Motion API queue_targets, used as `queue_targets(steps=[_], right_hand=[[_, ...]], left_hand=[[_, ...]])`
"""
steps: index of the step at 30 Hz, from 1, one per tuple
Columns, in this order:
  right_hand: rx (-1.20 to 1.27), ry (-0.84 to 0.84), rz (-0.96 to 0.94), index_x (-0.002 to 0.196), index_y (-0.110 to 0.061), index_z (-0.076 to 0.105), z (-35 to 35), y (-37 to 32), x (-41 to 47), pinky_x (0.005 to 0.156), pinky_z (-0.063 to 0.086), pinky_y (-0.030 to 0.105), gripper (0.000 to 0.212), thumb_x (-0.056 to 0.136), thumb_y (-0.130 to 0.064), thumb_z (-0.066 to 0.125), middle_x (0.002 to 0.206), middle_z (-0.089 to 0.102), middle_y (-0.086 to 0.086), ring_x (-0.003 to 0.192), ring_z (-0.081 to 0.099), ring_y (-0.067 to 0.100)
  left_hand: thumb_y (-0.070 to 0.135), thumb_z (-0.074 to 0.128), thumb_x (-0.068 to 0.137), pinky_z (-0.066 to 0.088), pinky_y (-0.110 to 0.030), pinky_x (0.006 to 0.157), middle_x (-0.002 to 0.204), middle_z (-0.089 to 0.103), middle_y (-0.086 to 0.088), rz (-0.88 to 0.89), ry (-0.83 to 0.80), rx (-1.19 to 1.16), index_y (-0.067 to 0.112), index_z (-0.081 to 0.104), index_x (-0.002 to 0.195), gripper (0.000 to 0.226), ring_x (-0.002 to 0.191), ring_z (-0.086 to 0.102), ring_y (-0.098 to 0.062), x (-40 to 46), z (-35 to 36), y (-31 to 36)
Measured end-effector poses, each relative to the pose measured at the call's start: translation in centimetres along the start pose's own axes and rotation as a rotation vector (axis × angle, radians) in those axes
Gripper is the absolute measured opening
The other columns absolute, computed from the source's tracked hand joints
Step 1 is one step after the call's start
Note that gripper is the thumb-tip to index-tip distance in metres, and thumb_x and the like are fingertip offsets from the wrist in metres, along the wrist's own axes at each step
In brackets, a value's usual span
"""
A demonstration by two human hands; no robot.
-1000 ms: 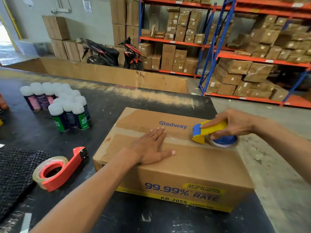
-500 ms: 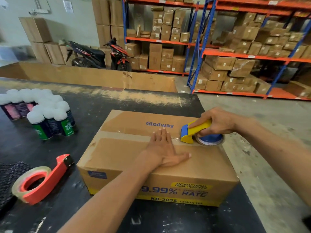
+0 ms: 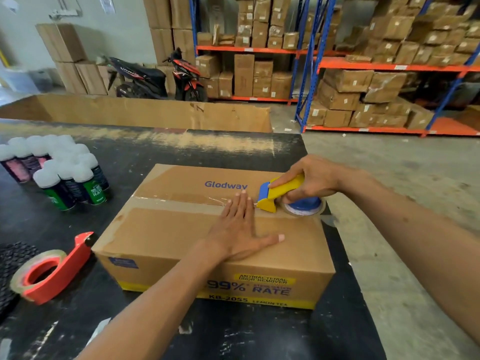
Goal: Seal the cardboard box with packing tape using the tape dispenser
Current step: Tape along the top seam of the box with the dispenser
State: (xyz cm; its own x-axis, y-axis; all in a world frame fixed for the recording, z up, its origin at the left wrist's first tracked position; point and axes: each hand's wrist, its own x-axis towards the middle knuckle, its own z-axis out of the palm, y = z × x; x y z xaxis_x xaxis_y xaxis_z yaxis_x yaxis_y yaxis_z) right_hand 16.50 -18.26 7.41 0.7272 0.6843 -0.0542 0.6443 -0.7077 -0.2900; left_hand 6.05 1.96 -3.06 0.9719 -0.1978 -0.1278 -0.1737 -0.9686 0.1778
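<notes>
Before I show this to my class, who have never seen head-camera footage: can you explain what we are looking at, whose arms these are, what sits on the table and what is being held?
The picture comes from one wide-angle camera worn on a person's head, looking forward and down, so the two bare arms entering from the bottom are the wearer's own. There is no machine.

On the black table lies a closed cardboard box printed "Glodway". The left hand lies flat on its lid, fingers on the centre seam. The right hand has its grip closed around a yellow and blue tape dispenser, which sits on the seam near the box's right end. Clear tape already covers the seam to the left of it.

Also on the table: a red tape dispenser lying unused on the left, and a cluster of white-capped spray cans. Warehouse shelves of cartons stand behind.
</notes>
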Motion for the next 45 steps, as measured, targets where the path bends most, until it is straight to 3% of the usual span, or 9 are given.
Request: queue_targets(steps=[7,12,20,28,32,35,39,42,45], right_hand=[[0.027,-0.031,0.004,0.112,-0.055,0.068,-2.1,2.5,-2.5,0.067,0.041,0.018,0.041,0.076,-0.039,0.081,0.087,0.055,-0.03,0.083,0.055,0.003],[0.075,-0.048,0.047,0.109,-0.06,0.066,-1.1,4.7,-4.1,0.071,0.047,0.025,0.04,0.076,-0.041,0.08,0.095,0.061,-0.018,0.084,0.057,0.01],[0.027,-0.047,0.087,0.105,-0.058,0.07,-0.8,3.8,-3.2,0.064,0.045,0.022,0.037,0.075,-0.038,0.079,0.086,0.064,-0.021,0.079,0.058,0.013],[0.037,-0.052,0.12,0.108,-0.055,0.07,-0.9,3.5,-3.3,0.072,0.049,0.03,0.039,0.075,-0.038,0.08,0.089,0.065,-0.021,0.084,0.059,0.014],[0.1,-0.075,0.175,0.107,-0.059,0.068,-1.6,4.4,-5.0,0.077,0.047,0.025,0.042,0.075,-0.036,0.082,0.096,0.065,-0.028,0.089,0.059,0.009],[0.119,-0.055,0.242,0.106,-0.058,0.068,-2.4,6.8,-8.4,0.074,0.043,0.023,0.042,0.076,-0.033,0.082,0.09,0.063,-0.025,0.086,0.058,0.008],[0.016,-0.022,0.246,0.111,-0.065,0.062,-0.8,8.3,-11.1,0.071,0.045,0.026,0.046,0.074,-0.044,0.079,0.084,0.058,-0.013,0.079,0.057,0.009],[0.031,0.01,0.222,0.113,-0.066,0.06,0.5,8.6,-10.9,0.071,0.044,0.02,0.049,0.077,-0.038,0.078,0.082,0.056,-0.008,0.077,0.056,0.008],[0.001,0.007,0.212,0.112,-0.067,0.06,0.6,8.5,-10.8,0.068,0.04,0.019,0.049,0.078,-0.037,0.078,0.082,0.054,-0.006,0.075,0.054,0.009]], left_hand=[[0.094,0.02,0.074,-0.007,-0.038,0.124,0.162,-0.026,-0.01,-0.015,-0.004,-0.016,0.008,-0.017,0.154,0.123,0.149,-0.026,-0.019,0.0,-0.1,0.0],[0.093,0.023,0.076,-0.01,-0.036,0.123,0.162,-0.027,-0.006,-0.002,-0.019,-0.027,0.01,-0.017,0.155,0.121,0.148,-0.026,-0.015,0.0,-0.5,0.0],[0.095,0.026,0.073,-0.009,-0.04,0.124,0.164,-0.022,-0.01,0.086,-0.005,0.01,0.009,-0.013,0.156,0.125,0.15,-0.022,-0.021,1.6,-0.8,2.1],[0.097,0.019,0.071,-0.008,-0.044,0.124,0.164,-0.023,-0.007,0.136,-0.026,-0.016,0.015,-0.018,0.156,0.123,0.15,-0.022,-0.019,3.2,0.7,3.5],[0.095,0.018,0.074,-0.008,-0.041,0.124,0.164,-0.023,-0.003,0.151,-0.043,0.009,0.016,-0.015,0.157,0.119,0.15,-0.022,-0.016,3.1,0.3,3.4],[0.093,0.018,0.076,-0.01,-0.04,0.123,0.163,-0.025,-0.002,0.17,-0.068,0.004,0.016,-0.015,0.157,0.117,0.15,-0.023,-0.015,2.9,0.0,3.0],[0.097,0.02,0.07,-0.008,-0.048,0.123,0.163,-0.025,-0.011,0.118,-0.086,0.043,0.011,-0.016,0.156,0.128,0.15,-0.024,-0.024,2.9,-0.6,4.0],[0.104,0.023,0.059,-0.009,-0.055,0.121,0.16,-0.028,-0.017,0.102,-0.093,0.018,0.004,-0.016,0.154,0.143,0.148,-0.027,-0.032,2.4,-0.1,7.6],[0.096,0.034,0.067,-0.008,-0.058,0.12,0.16,-0.027,-0.021,0.109,-0.091,-0.029,0.002,-0.016,0.154,0.137,0.148,-0.025,-0.036,2.3,1.4,11.2]])
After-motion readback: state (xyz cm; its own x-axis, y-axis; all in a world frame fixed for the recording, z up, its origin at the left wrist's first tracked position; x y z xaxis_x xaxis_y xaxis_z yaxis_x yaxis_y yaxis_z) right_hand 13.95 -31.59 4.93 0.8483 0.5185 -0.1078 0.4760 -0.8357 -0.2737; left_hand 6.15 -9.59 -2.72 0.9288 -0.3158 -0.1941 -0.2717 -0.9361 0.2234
